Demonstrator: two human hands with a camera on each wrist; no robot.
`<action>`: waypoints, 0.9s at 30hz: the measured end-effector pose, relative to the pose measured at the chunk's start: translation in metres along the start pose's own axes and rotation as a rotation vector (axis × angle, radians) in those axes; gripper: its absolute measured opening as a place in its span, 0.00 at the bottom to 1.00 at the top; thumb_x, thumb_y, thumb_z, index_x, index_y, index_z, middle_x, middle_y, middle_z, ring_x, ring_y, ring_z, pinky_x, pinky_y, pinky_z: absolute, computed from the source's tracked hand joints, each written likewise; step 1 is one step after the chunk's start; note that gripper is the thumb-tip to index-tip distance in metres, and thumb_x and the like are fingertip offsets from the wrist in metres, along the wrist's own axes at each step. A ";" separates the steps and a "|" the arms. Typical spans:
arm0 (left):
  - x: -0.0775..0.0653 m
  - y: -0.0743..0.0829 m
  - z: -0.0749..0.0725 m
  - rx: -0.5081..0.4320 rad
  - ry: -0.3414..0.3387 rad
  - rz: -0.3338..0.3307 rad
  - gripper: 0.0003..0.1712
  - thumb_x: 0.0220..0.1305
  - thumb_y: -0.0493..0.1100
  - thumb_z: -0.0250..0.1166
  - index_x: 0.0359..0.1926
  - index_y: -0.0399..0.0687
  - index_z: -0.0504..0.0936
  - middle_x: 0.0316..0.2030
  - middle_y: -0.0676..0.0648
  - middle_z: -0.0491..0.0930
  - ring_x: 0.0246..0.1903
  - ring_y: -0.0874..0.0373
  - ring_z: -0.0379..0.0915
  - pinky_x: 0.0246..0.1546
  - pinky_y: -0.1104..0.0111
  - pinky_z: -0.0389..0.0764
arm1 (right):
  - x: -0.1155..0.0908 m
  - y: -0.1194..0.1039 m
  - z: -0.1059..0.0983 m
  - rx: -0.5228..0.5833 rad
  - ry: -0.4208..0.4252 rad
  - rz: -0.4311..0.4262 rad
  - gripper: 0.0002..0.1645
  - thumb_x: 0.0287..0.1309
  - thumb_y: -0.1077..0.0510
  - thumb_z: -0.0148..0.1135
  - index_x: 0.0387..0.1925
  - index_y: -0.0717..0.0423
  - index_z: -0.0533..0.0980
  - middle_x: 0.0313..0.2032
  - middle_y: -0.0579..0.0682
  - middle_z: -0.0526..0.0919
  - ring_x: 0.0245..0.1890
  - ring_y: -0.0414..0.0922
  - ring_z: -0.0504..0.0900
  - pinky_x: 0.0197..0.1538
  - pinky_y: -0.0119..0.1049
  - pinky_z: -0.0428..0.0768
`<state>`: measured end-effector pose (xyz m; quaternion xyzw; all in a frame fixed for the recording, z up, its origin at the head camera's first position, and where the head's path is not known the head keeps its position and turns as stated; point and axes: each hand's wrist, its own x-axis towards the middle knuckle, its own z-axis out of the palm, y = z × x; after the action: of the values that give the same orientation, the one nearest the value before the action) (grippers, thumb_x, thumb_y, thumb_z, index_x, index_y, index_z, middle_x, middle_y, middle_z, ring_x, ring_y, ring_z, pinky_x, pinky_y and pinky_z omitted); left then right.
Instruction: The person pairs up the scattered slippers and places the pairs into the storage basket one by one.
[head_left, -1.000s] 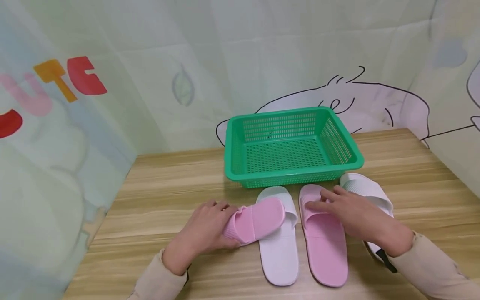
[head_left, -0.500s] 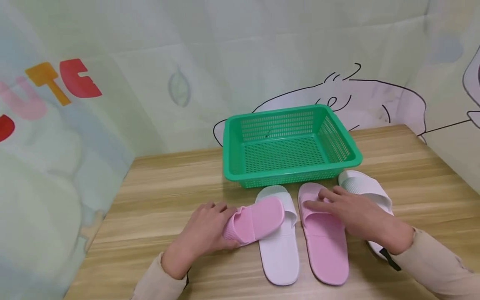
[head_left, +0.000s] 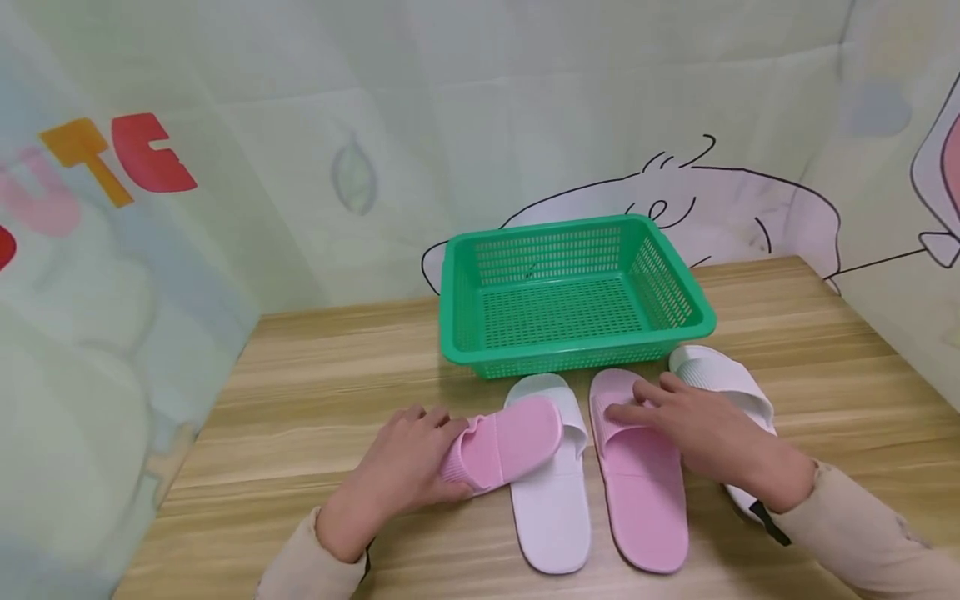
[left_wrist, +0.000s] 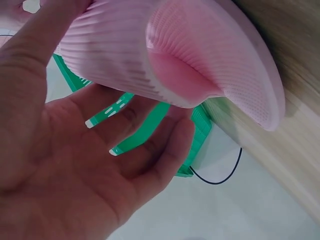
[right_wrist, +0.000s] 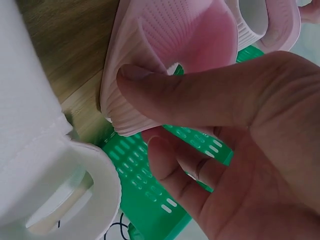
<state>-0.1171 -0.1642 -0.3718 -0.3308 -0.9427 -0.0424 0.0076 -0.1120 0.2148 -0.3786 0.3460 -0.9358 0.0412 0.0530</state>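
Currently, we hold a pink slipper with each hand above the wooden table (head_left: 315, 379). Our left hand (head_left: 405, 458) grips the left pink slipper (head_left: 521, 442) at its strap end; the left-wrist view shows the thumb on one side of the ribbed strap and the fingers bent beneath the other. This slipper lies crosswise, with its heel end directed to the right over the left white slipper (head_left: 553, 521); we cannot tell whether the two soles touch.

Our right hand (head_left: 712, 429) pinches the ribbed strap of the right pink slipper (head_left: 645, 508). In the right-wrist view, the thumb presses the outer face of the strap and the fingers curve on the far side. This slipper points its toe end toward the green basket (head_left: 447, 308) and sits beside the left white slipper, with a narrow gap between them.

We find the right white slipper (head_left: 723, 379) at the far right of the row, angled and partly hidden beneath our right hand and wrist. The toe ends of both white slippers are close to the front wall of the basket, which stands at the rear of the table. Behind it hangs a printed cloth (head_left: 360, 92) with coloured letters (head_left: 153, 154) at the left. Both forearms wear beige sleeves (head_left: 862, 525).
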 end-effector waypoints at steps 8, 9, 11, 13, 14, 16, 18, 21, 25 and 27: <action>-0.001 -0.001 -0.001 0.009 0.019 0.039 0.40 0.49 0.59 0.84 0.57 0.41 0.85 0.43 0.43 0.84 0.40 0.46 0.77 0.47 0.50 0.81 | 0.002 0.000 -0.002 -0.027 0.019 -0.005 0.52 0.39 0.86 0.66 0.57 0.33 0.84 0.46 0.42 0.77 0.41 0.45 0.71 0.25 0.29 0.68; -0.002 -0.001 -0.001 0.017 0.021 0.047 0.39 0.50 0.59 0.84 0.57 0.41 0.85 0.43 0.43 0.84 0.39 0.46 0.77 0.46 0.50 0.81 | 0.002 0.000 -0.002 -0.027 0.018 -0.004 0.52 0.40 0.86 0.66 0.57 0.33 0.84 0.46 0.42 0.77 0.41 0.46 0.71 0.26 0.29 0.68; -0.003 -0.001 0.000 0.029 0.025 0.064 0.38 0.51 0.59 0.83 0.57 0.41 0.85 0.43 0.43 0.84 0.38 0.47 0.78 0.46 0.51 0.81 | 0.002 -0.001 -0.002 -0.025 0.013 -0.001 0.51 0.40 0.86 0.66 0.56 0.32 0.84 0.46 0.42 0.78 0.42 0.46 0.71 0.26 0.30 0.69; -0.003 -0.001 0.001 0.041 0.033 0.080 0.37 0.51 0.59 0.83 0.56 0.42 0.86 0.42 0.44 0.84 0.37 0.48 0.78 0.45 0.52 0.81 | 0.002 -0.001 -0.002 -0.026 0.008 0.000 0.51 0.41 0.85 0.66 0.56 0.32 0.84 0.46 0.41 0.78 0.42 0.45 0.71 0.27 0.30 0.70; -0.003 -0.001 0.001 0.047 0.038 0.085 0.37 0.51 0.59 0.83 0.56 0.42 0.86 0.42 0.44 0.84 0.37 0.48 0.77 0.45 0.53 0.81 | 0.002 -0.001 -0.002 -0.030 0.007 0.001 0.50 0.42 0.85 0.66 0.56 0.32 0.84 0.46 0.41 0.78 0.42 0.45 0.71 0.27 0.30 0.70; -0.004 -0.002 0.002 0.055 0.049 0.091 0.37 0.51 0.60 0.82 0.56 0.42 0.86 0.41 0.45 0.84 0.36 0.49 0.77 0.45 0.54 0.80 | 0.002 0.000 -0.002 -0.040 0.011 -0.005 0.49 0.42 0.84 0.67 0.55 0.31 0.84 0.45 0.40 0.78 0.41 0.45 0.71 0.27 0.30 0.71; -0.003 -0.002 0.003 0.064 0.060 0.094 0.36 0.51 0.60 0.82 0.55 0.42 0.86 0.41 0.46 0.84 0.35 0.50 0.77 0.44 0.54 0.80 | 0.003 0.000 -0.001 -0.055 0.019 -0.012 0.49 0.43 0.84 0.67 0.55 0.31 0.84 0.44 0.40 0.78 0.40 0.45 0.70 0.27 0.31 0.71; -0.002 -0.002 0.004 0.067 0.069 0.091 0.36 0.50 0.60 0.83 0.54 0.42 0.86 0.41 0.46 0.85 0.35 0.50 0.77 0.45 0.55 0.80 | 0.003 0.001 0.000 -0.073 0.040 -0.021 0.47 0.44 0.83 0.68 0.54 0.31 0.84 0.44 0.41 0.78 0.40 0.45 0.70 0.28 0.32 0.72; -0.001 -0.002 0.003 0.045 0.067 0.073 0.37 0.49 0.58 0.84 0.53 0.40 0.86 0.43 0.45 0.87 0.37 0.49 0.80 0.46 0.54 0.82 | 0.002 0.002 0.003 -0.073 0.069 -0.041 0.44 0.47 0.81 0.68 0.54 0.32 0.84 0.44 0.41 0.77 0.40 0.45 0.71 0.29 0.32 0.74; -0.001 -0.001 0.003 0.036 0.068 0.062 0.37 0.48 0.58 0.85 0.53 0.40 0.86 0.44 0.45 0.88 0.38 0.49 0.81 0.46 0.53 0.83 | 0.001 0.002 0.004 -0.069 0.079 -0.054 0.43 0.47 0.80 0.69 0.54 0.33 0.83 0.44 0.41 0.77 0.41 0.45 0.71 0.32 0.35 0.76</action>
<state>-0.1168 -0.1658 -0.3748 -0.3578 -0.9319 -0.0362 0.0468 -0.1143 0.2158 -0.3830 0.3674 -0.9241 0.0211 0.1028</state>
